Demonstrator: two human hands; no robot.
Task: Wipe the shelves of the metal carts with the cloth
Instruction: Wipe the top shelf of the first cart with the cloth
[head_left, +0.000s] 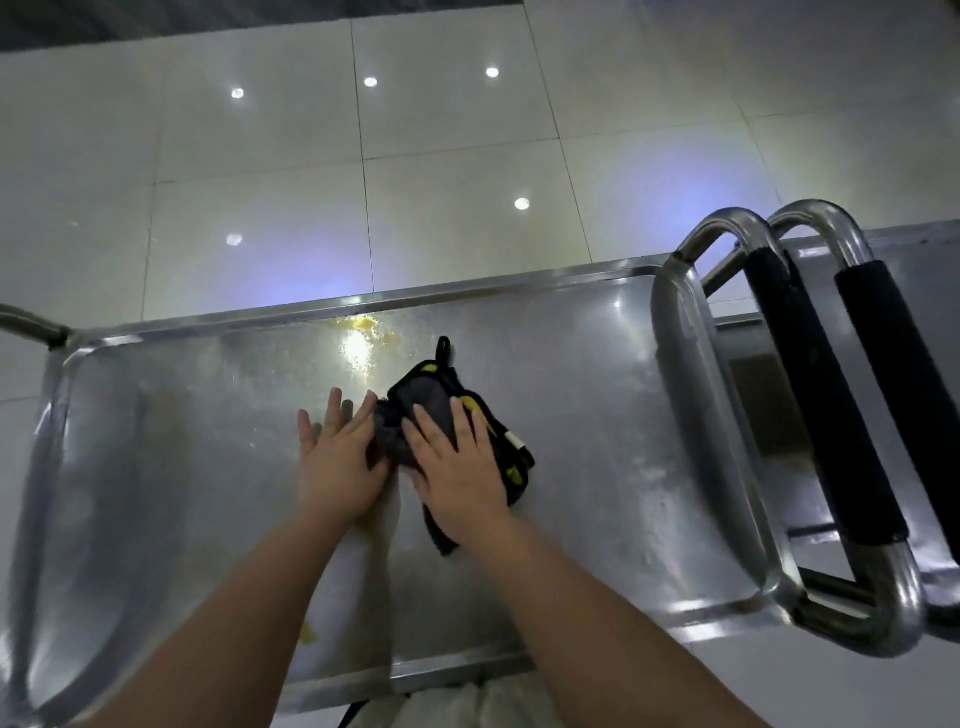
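Note:
A dark grey cloth (426, 402) with black edging and yellow marks lies bunched near the middle of the metal cart's top shelf (182, 467). My right hand (460, 467) lies flat on the cloth, fingers spread, pressing it down. My left hand (337, 462) rests flat on the shelf just left of the cloth, its fingertips touching the cloth's edge. A yellowish stain (366, 327) sits on the shelf near the far rim, beyond the cloth.
A second metal cart (914, 270) stands at the right. Two steel handles with black foam grips (810, 395) rise between the carts. A small yellow spot (306, 631) marks the shelf near the front edge. Glossy white floor tiles (467, 156) lie beyond.

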